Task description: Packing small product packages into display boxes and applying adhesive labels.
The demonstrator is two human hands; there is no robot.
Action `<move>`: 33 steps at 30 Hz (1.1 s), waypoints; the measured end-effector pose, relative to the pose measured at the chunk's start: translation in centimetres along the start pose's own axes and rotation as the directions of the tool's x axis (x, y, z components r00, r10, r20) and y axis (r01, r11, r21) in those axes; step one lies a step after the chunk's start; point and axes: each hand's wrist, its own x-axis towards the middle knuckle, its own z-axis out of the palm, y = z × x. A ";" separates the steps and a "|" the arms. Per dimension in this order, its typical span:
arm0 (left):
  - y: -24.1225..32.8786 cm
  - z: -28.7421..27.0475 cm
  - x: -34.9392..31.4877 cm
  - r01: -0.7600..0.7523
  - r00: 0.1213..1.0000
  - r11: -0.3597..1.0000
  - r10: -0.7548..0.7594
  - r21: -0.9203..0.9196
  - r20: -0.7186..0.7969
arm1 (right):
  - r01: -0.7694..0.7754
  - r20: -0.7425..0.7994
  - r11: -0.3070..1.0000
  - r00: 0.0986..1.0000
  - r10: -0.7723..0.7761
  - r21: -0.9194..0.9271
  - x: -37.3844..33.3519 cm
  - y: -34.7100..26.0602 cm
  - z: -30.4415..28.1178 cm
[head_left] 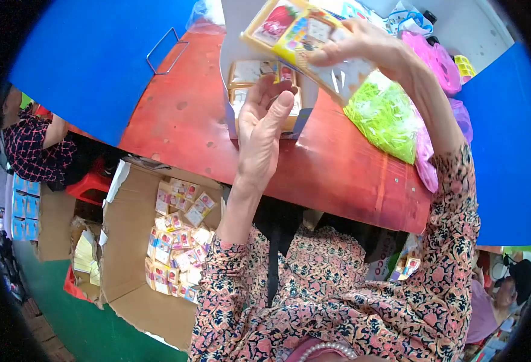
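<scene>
My right hand (362, 45) is raised over the red table (181, 120) and grips a flat yellow card pack (289, 27) with colourful pictures and a clear plastic part. My left hand (262, 130) is held up below it, palm showing and fingers apart, holding nothing. Just behind the left hand stands a small open white box (236, 72) with framed card packs (248, 69) stacked inside.
A clear bag of lime-green shreds (386, 117) and pink bags (437, 57) lie at the right on the table. A wire handle (166, 51) rests at its far left. On the floor at the left, a cardboard box (127, 241) holds several small packs. Another person (33, 151) sits at the left.
</scene>
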 end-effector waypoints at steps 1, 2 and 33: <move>-0.2 -0.6 0.1 -0.017 0.999 1.000 0.016 -0.003 -0.041 | 0.013 0.013 1.000 1.000 -0.013 0.005 1.6 -0.2 0.5; -0.5 -0.3 0.4 -0.019 0.999 1.000 0.019 -0.010 -0.027 | -0.037 -0.031 0.994 0.999 0.034 -0.102 2.2 -0.4 0.4; -2.5 -5.3 4.2 -0.398 0.876 -0.245 0.186 0.884 0.446 | -0.236 0.563 0.966 0.786 0.255 -0.108 14.5 3.9 -0.5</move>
